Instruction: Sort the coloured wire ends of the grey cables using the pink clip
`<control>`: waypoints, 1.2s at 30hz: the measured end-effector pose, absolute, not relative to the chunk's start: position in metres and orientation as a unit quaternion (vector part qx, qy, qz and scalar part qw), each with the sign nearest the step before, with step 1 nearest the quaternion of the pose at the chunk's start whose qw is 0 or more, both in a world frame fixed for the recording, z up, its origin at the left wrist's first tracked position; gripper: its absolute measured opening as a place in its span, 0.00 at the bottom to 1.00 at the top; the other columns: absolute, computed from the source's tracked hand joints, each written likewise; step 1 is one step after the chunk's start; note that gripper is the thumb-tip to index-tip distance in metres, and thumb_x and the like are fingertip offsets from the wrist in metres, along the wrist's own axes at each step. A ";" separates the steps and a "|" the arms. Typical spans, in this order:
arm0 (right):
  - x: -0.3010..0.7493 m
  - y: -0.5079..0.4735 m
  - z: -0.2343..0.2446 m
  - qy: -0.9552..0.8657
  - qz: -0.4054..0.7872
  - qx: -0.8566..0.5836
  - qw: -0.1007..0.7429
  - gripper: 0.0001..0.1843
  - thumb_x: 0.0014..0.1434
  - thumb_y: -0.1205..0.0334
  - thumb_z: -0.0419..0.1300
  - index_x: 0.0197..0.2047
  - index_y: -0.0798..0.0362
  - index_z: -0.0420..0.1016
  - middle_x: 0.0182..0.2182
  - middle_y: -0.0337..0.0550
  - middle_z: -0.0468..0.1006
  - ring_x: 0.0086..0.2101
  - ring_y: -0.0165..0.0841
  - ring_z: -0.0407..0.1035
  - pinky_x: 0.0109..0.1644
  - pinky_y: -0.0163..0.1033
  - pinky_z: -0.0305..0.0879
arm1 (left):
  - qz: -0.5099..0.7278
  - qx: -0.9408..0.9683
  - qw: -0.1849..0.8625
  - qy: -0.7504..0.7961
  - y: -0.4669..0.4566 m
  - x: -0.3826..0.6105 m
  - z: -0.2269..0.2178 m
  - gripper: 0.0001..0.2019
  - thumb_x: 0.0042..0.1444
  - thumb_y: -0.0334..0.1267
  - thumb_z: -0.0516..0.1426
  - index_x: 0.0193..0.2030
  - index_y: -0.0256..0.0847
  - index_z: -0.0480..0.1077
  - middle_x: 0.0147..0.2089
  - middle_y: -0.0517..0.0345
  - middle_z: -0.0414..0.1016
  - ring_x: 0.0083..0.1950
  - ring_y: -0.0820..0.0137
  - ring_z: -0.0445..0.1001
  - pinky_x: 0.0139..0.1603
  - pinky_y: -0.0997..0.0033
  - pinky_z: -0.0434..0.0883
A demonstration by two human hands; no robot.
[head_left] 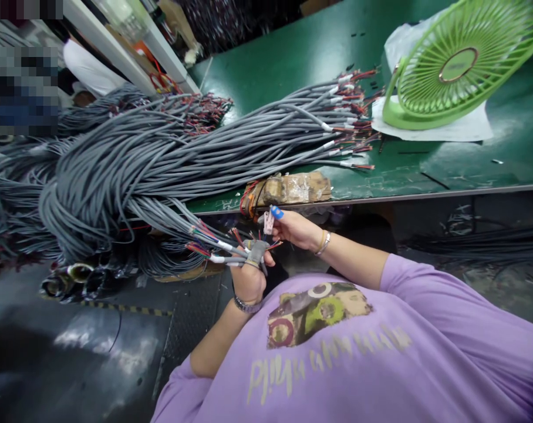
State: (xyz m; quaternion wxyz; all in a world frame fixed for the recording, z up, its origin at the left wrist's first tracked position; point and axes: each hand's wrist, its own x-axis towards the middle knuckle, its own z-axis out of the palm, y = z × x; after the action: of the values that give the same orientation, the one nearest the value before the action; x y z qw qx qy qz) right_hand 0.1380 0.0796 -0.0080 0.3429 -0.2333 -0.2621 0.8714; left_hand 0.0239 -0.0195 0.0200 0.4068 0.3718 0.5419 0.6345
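My left hand (249, 282) is closed around the stripped end of a grey cable (225, 259), whose coloured wires fan out by the fingers. A grey wrap (256, 251) covers part of its fingers. Close by on the right, my right hand (298, 230) pinches a small pale pink clip-like piece (269, 222) between thumb and fingertips. Blue tape (276, 212) is wrapped round a digit of that hand. Another cable end with a white sleeve (218, 258) and red and green wires lies against the left hand. Fine detail between the hands is too small to tell.
A thick bundle of grey cables (196, 155) with bared coloured ends lies along the green table (451, 167). A taped wooden block (299, 188) sits at its front edge. A green fan (458, 67) stands at the right. Black tubes lie under the table; another person is at upper left.
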 end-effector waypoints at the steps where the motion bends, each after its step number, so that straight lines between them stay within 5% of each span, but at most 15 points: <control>1: 0.137 0.080 -0.007 -0.254 0.875 -0.226 0.344 0.20 0.58 0.46 0.63 0.34 0.58 0.75 0.23 0.37 0.71 0.23 0.24 0.62 0.27 0.30 0.64 | 0.634 0.372 0.408 0.542 -0.018 0.024 0.019 0.10 0.52 0.40 0.62 0.26 0.38 0.70 0.16 0.64 0.69 0.17 0.76 0.67 0.20 0.77 0.66; 11: 0.134 0.080 -0.004 -0.153 0.902 -0.220 0.338 0.15 0.66 0.57 0.55 0.33 0.57 0.77 0.25 0.40 0.74 0.28 0.26 0.68 0.31 0.30 0.65 | 0.617 0.354 0.429 0.556 -0.017 0.024 0.009 0.09 0.50 0.40 0.63 0.26 0.38 0.71 0.17 0.64 0.70 0.18 0.76 0.67 0.19 0.77 0.67; 23: 0.141 0.078 -0.009 -0.194 0.916 -0.207 0.284 0.28 0.61 0.37 0.53 0.37 0.57 0.75 0.27 0.41 0.75 0.25 0.27 0.66 0.28 0.31 0.66 | 0.629 0.372 0.411 0.545 -0.028 0.021 0.012 0.08 0.52 0.39 0.62 0.27 0.38 0.71 0.17 0.64 0.70 0.18 0.76 0.67 0.20 0.77 0.65; 31: 0.145 0.073 0.000 -0.258 0.884 -0.222 0.322 0.10 0.56 0.59 0.64 0.35 0.57 0.75 0.27 0.37 0.73 0.23 0.23 0.64 0.26 0.28 0.66 | 0.644 0.367 0.371 0.559 -0.023 0.025 0.010 0.09 0.51 0.40 0.62 0.26 0.39 0.68 0.18 0.65 0.70 0.18 0.75 0.68 0.21 0.76 0.67; 36: 0.144 0.073 0.001 -0.249 0.883 -0.236 0.321 0.17 0.59 0.50 0.62 0.36 0.57 0.75 0.25 0.38 0.72 0.22 0.23 0.63 0.25 0.29 0.66 | 0.650 0.372 0.357 0.559 -0.016 0.028 0.010 0.11 0.51 0.42 0.62 0.25 0.39 0.67 0.18 0.64 0.70 0.19 0.75 0.69 0.21 0.76 0.67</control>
State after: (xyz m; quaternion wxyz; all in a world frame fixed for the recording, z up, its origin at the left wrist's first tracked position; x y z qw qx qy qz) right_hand 0.1437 0.0727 0.0007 0.3211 -0.2356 -0.2487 0.8829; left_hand 0.0279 -0.0162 0.0100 0.3568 0.3719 0.5590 0.6495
